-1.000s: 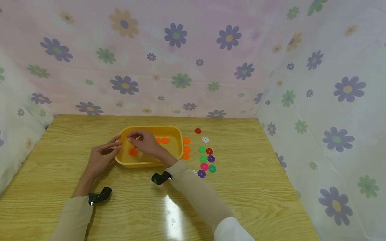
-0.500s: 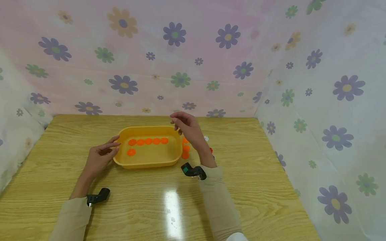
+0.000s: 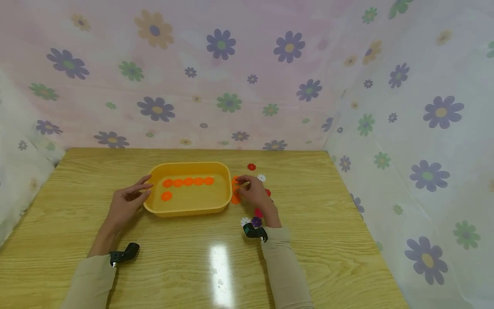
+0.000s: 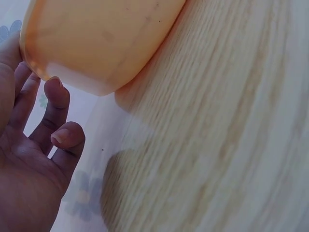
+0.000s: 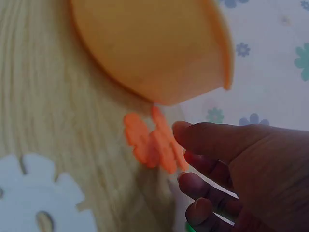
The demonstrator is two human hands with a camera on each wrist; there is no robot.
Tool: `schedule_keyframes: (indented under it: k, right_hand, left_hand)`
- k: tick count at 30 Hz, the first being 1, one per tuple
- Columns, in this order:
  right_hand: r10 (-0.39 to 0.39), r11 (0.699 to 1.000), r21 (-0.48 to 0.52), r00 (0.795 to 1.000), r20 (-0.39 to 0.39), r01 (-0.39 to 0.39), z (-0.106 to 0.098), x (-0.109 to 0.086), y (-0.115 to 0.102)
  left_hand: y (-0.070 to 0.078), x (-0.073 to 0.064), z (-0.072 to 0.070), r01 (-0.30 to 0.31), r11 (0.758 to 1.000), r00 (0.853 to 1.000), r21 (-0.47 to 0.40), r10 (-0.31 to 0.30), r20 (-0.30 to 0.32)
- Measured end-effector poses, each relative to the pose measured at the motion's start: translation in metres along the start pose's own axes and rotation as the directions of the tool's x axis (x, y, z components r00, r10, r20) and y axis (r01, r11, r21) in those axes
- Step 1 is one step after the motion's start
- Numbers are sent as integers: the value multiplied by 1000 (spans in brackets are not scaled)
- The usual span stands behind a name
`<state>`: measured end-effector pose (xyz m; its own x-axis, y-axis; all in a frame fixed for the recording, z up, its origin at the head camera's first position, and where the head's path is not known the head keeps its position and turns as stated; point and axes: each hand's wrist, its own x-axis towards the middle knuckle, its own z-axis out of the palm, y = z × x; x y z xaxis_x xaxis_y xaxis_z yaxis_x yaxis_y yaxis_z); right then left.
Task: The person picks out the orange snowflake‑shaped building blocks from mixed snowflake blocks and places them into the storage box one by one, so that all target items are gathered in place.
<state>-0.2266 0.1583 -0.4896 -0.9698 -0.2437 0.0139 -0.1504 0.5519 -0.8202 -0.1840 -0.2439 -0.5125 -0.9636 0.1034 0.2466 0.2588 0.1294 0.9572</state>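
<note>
My left hand point(image 3: 129, 204) touches the left end of a yellow plastic tub point(image 3: 185, 212) with its fingertips at the outer rim. In the left wrist view the fingers point(image 4: 57, 96) are bent loosely beside the tub wall. My right hand point(image 3: 256, 195) is just right of the tub, over a few orange snowflake discs point(image 3: 235, 199) on the table. Thumb and fingers stand apart, with their tips right at these orange discs point(image 5: 137, 137) in the right wrist view. Inside the tub lies a row of several orange discs point(image 3: 188, 182), with one more orange disc point(image 3: 166, 196) below its left end.
Right of the tub lie a red disc point(image 3: 251, 167), white discs point(image 3: 261, 177), a pink disc point(image 3: 258, 213) and a purple disc point(image 3: 256, 222); my right hand and wrist hide others. The wooden table point(image 3: 173, 266) meets a flower-patterned cloth point(image 3: 247, 111) at the back.
My right hand has gone from inside the tub, up over its right rim, and down to the orange discs beside it. The left hand keeps its place at the rim.
</note>
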Motion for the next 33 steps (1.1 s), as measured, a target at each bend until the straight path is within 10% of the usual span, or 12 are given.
schedule_keyframes:
  k: [24,33]
  right_hand:
    - [35,997,70,998,-51,-31,7,0,26]
    - [1,995,102,998,64,-7,-3,-6,26]
  left_hand:
    - [3,-2,4,-9,1000,1000,-12,9,-19]
    - [1,-3,4,7,1000,1000,8,-7,-27]
